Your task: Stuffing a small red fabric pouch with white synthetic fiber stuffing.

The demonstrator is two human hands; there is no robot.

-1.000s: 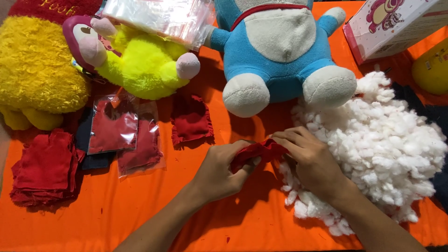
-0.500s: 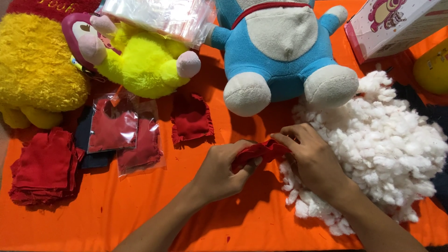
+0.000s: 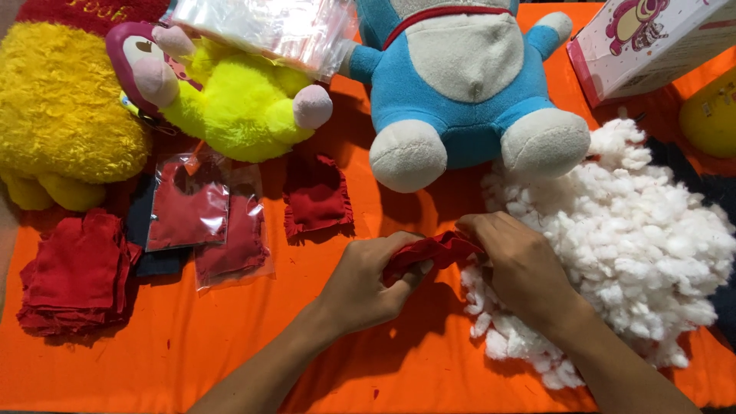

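Near the orange tabletop's front edge, my left hand and right hand both pinch the red fabric pouch, long axis left-right; white stuffing pile touches the right hand.

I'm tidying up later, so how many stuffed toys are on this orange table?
3 for sure: a yellow bear at far left, a lime-green toy beside it, and a blue-and-white toy at top centre. A yellow shape at the right edge may be another.
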